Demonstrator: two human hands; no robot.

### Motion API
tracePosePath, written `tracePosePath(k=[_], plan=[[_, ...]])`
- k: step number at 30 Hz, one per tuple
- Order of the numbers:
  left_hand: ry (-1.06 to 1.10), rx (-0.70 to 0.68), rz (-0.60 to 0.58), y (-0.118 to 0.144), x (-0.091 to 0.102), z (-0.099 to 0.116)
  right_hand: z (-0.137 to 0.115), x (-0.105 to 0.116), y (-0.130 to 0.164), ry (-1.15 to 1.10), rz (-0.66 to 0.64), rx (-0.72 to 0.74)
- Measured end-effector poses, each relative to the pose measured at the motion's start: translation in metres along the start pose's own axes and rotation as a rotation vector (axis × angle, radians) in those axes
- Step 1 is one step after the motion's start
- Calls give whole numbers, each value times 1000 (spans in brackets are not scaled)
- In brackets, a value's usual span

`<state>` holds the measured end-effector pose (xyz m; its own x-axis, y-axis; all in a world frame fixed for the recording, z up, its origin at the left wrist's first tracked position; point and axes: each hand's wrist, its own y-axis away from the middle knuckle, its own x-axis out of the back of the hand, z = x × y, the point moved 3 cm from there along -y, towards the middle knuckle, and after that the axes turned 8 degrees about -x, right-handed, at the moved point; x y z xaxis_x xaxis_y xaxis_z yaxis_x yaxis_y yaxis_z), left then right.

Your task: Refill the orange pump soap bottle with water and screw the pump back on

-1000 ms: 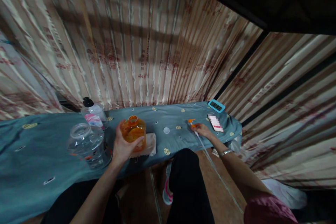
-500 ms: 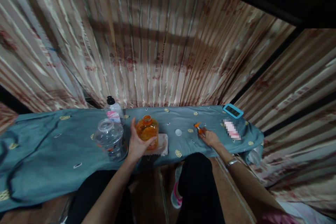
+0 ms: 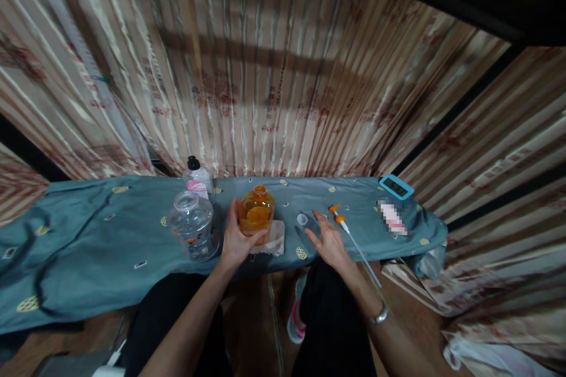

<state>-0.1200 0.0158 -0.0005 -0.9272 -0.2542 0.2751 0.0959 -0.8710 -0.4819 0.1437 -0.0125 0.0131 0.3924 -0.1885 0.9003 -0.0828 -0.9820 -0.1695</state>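
Note:
My left hand (image 3: 239,235) is wrapped around the left side of an orange see-through bottle (image 3: 257,212), whose neck has no cap on it. Under or beside the bottle lies a whitish cloth (image 3: 276,238). My right hand (image 3: 329,240) has its fingers and thumb apart, close to a small white round cap (image 3: 302,220), with nothing held. To the right of that hand rests an orange pump head with a long white tube (image 3: 342,222); the tube's end reaches past the table's front edge.
Left of the bottle stand a clear plastic jar (image 3: 192,230) without a lid and a clear bottle with a black top (image 3: 197,179). A blue-framed digital clock (image 3: 397,187) and a blurred-out pink and white item (image 3: 392,217) lie at right. Curtains (image 3: 265,100) hang behind the cloth-covered table (image 3: 132,218).
My right hand has let go of the orange pump, leaving it on the table, and has moved left toward the white cap with its fingers spread. My left hand still holds the bottle.

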Motion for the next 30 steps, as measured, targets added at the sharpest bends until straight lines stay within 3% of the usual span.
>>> tracePosePath(k=[3,8,10,13,18,21,30], plan=[[-65,-57,33,23,15,14,-24,-13,26,-292,16,30],[-202,-104,67,77,67,41,-32,-41,83,-536,-142,-114],[-261,-91,172,84,92,44,-29,-52,104,-572,-217,-165],[-313,-87,407,70,119,39,-25,-65,128,-612,-285,-194],[-149,99,346,14,117,7,-30,-76,146,-664,-375,-198],[-152,172,329,-3,111,-4,-38,-80,151,-658,-434,-178],[-203,145,354,6,114,10,-63,-87,163,-675,-590,-129]])
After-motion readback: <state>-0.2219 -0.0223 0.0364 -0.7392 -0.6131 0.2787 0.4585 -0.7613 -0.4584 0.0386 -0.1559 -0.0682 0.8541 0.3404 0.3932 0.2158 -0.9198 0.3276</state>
